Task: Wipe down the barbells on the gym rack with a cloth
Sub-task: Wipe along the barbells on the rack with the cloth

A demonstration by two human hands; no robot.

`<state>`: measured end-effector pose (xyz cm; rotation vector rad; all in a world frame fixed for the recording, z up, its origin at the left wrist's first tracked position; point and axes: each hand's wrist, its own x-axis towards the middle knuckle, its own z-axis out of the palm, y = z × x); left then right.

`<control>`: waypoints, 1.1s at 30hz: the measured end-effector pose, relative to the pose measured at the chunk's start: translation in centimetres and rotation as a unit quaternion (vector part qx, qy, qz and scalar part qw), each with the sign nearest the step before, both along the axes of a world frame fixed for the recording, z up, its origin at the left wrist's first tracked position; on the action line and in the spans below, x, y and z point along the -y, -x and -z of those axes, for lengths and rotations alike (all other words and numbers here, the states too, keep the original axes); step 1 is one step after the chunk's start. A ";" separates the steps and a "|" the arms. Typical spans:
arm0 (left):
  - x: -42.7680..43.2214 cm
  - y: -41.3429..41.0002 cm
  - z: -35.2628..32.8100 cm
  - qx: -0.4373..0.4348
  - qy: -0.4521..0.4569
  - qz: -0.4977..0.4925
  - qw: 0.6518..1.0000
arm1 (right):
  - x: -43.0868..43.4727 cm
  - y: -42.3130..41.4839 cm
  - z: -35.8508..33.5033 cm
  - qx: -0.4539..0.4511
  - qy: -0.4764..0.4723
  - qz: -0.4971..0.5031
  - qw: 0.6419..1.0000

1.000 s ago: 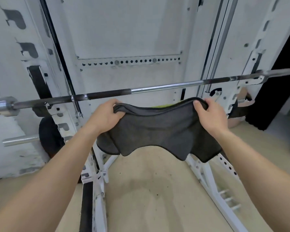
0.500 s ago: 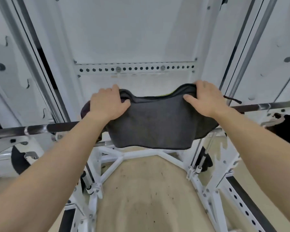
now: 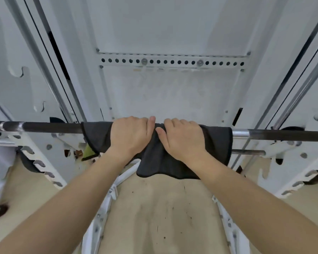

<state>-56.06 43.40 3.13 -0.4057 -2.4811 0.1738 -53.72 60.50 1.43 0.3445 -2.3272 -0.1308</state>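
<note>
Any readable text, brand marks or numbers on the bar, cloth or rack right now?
None readable.
Black and chrome barbell: no visible marking.
Dark grey cloth draped over it: no label showing.
White steel rack's perforated strip: faint smudges just below, too blurred to read.

I am looking at a gym. A white steel rack (image 3: 44, 162) fills my view, its uprights cut with rows of hook slots, and a barbell (image 3: 44, 127) lies across it with dark knurled grip sections and a chrome sleeve. A perforated white crossbar (image 3: 173, 61) is bolted to the panel behind, and the floor (image 3: 154, 217) below is scuffed beige matting.
</note>
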 end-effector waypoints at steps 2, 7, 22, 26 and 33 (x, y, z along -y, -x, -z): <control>-2.6 -0.2 0.2 -0.016 -0.043 0.003 0.999 | -1.7 0.4 0.6 -0.033 0.001 -0.009 0.999; -10.6 -0.8 0.7 -0.015 -0.089 0.021 0.996 | -12.8 -0.4 1.2 -0.115 -0.022 0.026 0.993; 1.6 0.4 -0.2 0.023 -0.045 0.021 0.999 | 3.1 1.5 0.4 -0.084 0.051 0.051 0.994; 7.3 0.9 -0.6 0.015 -0.020 0.017 1.000 | 9.2 2.1 0.0 -0.060 0.055 0.038 0.996; 6.9 0.6 -1.7 0.059 0.084 -0.012 0.995 | 5.8 1.1 0.9 -0.047 -0.024 -0.069 0.996</control>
